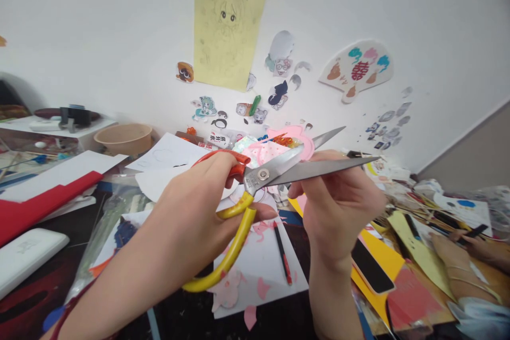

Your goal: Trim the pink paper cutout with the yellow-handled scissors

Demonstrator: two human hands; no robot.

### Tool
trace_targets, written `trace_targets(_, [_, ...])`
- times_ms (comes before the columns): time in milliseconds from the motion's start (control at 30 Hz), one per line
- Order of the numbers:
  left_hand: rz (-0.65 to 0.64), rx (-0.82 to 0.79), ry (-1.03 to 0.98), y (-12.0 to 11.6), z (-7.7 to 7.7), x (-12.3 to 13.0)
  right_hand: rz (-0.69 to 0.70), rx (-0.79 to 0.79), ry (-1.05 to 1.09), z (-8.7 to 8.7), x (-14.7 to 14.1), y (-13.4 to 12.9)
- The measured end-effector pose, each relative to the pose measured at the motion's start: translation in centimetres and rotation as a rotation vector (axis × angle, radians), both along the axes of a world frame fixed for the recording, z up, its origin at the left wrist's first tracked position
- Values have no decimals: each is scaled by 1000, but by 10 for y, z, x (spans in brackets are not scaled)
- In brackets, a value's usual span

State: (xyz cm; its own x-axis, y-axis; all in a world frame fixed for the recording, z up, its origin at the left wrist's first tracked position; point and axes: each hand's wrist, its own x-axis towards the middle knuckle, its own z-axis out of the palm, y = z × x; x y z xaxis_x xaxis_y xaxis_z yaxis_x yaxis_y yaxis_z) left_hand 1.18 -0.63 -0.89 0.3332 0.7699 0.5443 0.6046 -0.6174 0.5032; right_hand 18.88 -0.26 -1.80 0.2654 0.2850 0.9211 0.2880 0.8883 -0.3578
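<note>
left hand [199, 202] wrapped round the scissors [263, 175] handles, blades spread open above the messy table [24, 287], right hand [338, 202] pinching a pink cutout [295, 141] sitting between the blades

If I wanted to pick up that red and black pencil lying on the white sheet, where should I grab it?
Probably at the pencil's middle, from above with fingertips on either long side. It lies flat on the white sheet, thin and straight, with bare paper both sides. The left hand and its scissors hang just above its upper end.
</note>
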Motion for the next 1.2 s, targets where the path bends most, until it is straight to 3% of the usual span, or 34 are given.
trace_targets(467, [-6,-102,-12,-3,1,0,-20,-25,59,0,-5,0])
trace_targets(733, [-2,-76,-25,-3,-2,2,-51,-42,83,-3,-6,0])
trace_targets(1200, [15,-188,4,-8,8,6,-54,-71,116,-5,-8,-4])
